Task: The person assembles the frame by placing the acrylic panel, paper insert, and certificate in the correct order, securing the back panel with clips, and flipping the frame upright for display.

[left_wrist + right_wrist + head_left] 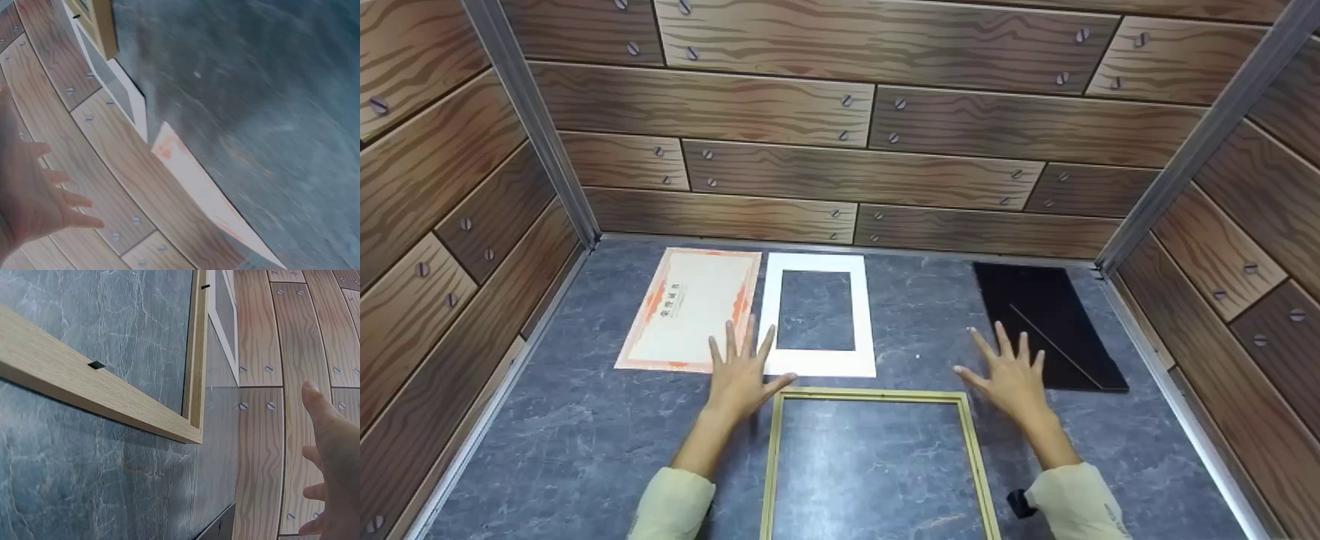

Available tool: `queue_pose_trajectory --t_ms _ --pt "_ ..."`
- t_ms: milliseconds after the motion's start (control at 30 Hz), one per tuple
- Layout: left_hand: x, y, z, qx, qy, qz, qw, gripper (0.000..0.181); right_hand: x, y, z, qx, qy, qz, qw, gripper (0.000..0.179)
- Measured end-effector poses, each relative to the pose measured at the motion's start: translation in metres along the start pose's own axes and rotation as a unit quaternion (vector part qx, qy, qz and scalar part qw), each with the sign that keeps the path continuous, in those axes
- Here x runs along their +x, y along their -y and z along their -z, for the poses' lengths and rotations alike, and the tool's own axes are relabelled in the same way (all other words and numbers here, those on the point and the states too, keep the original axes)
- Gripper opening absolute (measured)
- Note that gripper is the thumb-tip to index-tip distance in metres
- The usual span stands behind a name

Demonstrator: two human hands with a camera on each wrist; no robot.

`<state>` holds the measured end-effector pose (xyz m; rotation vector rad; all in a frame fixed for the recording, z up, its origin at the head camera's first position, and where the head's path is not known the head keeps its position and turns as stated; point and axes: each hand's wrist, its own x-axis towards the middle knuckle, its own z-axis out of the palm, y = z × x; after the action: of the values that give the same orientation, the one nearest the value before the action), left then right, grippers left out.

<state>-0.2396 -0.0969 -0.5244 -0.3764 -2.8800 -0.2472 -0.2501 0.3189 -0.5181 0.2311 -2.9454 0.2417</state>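
Observation:
A wooden picture frame lies on the grey table in front of me, its near side cut off in the head view; in the right wrist view a corner of the frame and small black tabs show. My left hand spreads its fingers above the table near the frame's far left corner, by the certificate sheet and the white mat board. Past the frame's far right corner, my right hand is spread too, beside the black backing board. Neither hand holds anything.
Wood-patterned walls with metal corner posts enclose the table at the back and both sides. A thin diagonal strip runs across the black board. Table surface shows between the mat board and the black board.

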Motion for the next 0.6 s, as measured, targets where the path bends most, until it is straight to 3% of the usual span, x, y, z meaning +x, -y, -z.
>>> queue_pose_trajectory --t_ms 367,600 --pt "0.035 -0.047 0.003 -0.012 0.009 -0.043 0.9990 0.077 0.012 -0.006 -0.004 0.020 0.010 -0.008 0.9997 0.078" --pt "0.061 -0.084 -0.008 -0.029 0.014 -0.056 0.9979 0.064 0.023 -0.011 -0.013 0.039 0.013 -0.008 0.9991 0.075"
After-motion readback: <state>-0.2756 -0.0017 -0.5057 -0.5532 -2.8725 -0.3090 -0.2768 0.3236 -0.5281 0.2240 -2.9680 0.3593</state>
